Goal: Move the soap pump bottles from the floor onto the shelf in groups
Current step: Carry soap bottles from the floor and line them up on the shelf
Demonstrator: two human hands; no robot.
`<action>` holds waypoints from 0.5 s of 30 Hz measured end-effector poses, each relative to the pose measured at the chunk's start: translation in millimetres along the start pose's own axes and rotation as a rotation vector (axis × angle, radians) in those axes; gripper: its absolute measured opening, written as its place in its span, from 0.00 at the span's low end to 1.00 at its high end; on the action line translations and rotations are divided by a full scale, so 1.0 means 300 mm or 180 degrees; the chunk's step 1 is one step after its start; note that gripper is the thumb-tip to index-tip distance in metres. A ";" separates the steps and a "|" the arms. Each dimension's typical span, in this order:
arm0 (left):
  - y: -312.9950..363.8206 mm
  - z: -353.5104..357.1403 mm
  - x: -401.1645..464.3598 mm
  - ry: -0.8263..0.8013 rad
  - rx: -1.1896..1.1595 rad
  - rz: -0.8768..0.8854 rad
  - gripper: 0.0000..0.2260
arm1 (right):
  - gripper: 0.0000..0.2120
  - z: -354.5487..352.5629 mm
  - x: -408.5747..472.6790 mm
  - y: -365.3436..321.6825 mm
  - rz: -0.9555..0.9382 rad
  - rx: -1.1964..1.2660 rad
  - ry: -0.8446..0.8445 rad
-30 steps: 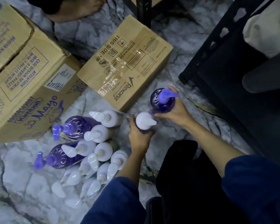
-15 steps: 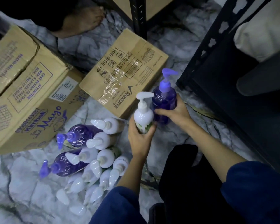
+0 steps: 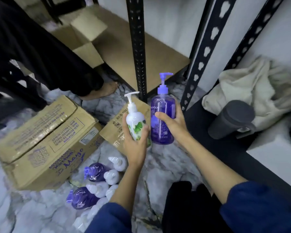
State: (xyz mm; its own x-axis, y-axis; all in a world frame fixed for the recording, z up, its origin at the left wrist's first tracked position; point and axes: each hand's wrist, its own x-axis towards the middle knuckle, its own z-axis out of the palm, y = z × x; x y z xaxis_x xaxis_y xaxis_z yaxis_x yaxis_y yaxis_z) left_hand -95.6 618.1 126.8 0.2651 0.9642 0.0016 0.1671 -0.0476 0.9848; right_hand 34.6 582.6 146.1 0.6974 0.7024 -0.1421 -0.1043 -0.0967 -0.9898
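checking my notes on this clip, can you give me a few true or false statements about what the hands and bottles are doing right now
1. The left hand holds a white pump bottle. True.
2. The right hand holds a green bottle. False: it holds a purple pump bottle.
3. Both held bottles lie flat on the floor. False: both are upright, lifted off it.
4. More bottles remain on the floor. True.
5. The wooden shelf is full of bottles. False: none are visible on it.
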 end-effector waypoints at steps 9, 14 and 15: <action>0.499 -0.053 -0.024 -0.0053 -0.0421 0.0758 0.31 | 0.39 -0.047 -0.150 -0.532 -0.0956 -0.0061 -0.0026; 0.756 -0.070 -0.065 -0.0042 -0.0632 0.1169 0.31 | 0.38 -0.095 -0.260 -0.798 -0.1430 -0.0032 0.0119; 0.806 -0.073 -0.079 -0.0031 -0.0686 0.1265 0.31 | 0.37 -0.107 -0.283 -0.849 -0.1533 0.0003 0.0150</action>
State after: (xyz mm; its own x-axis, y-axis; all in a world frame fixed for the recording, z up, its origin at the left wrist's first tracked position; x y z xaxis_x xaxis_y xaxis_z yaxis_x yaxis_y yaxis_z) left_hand -82.2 589.5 368.6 0.2779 0.8795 0.3863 -0.1509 -0.3572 0.9218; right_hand 24.7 524.9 410.1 0.6980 0.6343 0.3323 0.2378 0.2324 -0.9431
